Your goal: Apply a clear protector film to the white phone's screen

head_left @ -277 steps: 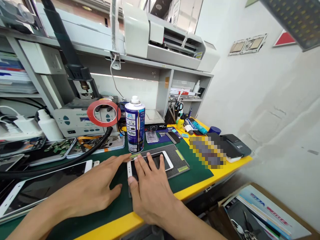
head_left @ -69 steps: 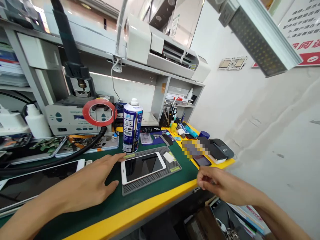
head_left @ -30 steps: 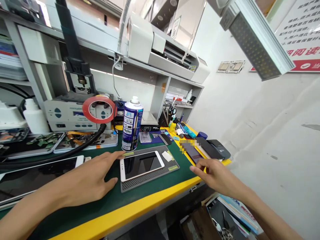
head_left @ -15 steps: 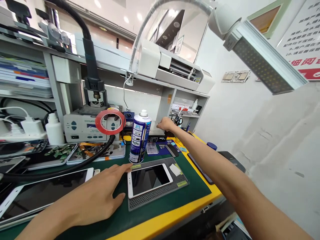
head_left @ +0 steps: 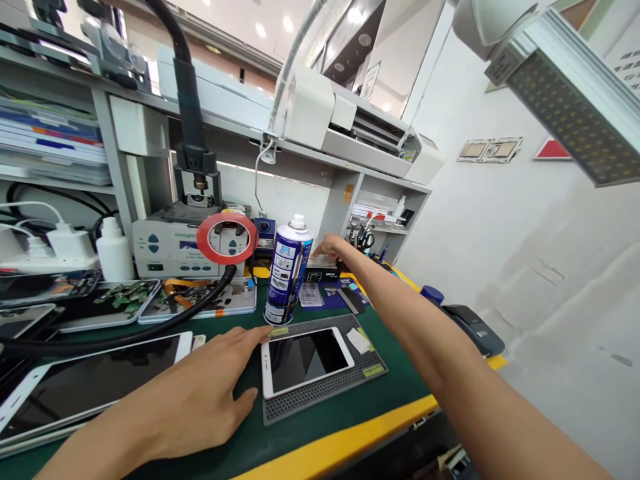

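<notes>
On my feed both arms come in bare from the lower edge, uncovered from forearm to fingertip. The left hand (head_left: pixel 200 400) shows long, slim fingers (head_left: pixel 250 338); the right hand (head_left: pixel 330 247) ends a lean, smooth forearm, and any sleeve lies outside the view.

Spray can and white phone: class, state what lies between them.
In the head view, the grey mat's edge with a yellow-green label, by the left hand's fingertip, lies between spray can and white phone.

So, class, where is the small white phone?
Head view, low centre: the phone lies on the grey mat, right of the left hand, before the spray can.
</notes>
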The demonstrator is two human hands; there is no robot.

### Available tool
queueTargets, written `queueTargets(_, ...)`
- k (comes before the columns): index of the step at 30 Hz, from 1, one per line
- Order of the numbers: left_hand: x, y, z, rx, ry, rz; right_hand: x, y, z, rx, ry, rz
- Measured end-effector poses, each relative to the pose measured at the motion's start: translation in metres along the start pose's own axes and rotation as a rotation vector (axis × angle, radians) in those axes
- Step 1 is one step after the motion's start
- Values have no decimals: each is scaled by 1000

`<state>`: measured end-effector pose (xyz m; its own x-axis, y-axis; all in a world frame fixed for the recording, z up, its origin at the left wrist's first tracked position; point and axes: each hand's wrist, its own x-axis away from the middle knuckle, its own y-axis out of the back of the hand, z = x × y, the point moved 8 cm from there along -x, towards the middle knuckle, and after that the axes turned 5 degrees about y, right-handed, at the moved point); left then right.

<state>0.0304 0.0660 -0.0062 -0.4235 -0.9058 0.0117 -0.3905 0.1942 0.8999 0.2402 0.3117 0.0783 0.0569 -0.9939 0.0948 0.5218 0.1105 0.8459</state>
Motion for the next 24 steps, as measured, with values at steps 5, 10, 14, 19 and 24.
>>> queueTargets(5, 0, -1, 1, -16, 19, 21, -1, 2, -18, 19, -207, 9)
queueTargets(10, 0, 0, 0, -12, 30, 34, -4, -1, -32, 4, -304, 51)
queueTargets(14, -1, 1, -2, -6, 12, 21, -7, -1, -39, -9, -318, 45)
queueTargets(19, -1, 1, 0, 15, -5, -19, -10, 4, -39, -65, -275, -24)
queueTargets(24, 0, -1, 1, 21, -21, -14, -7, 10, -33, -181, -176, -111)
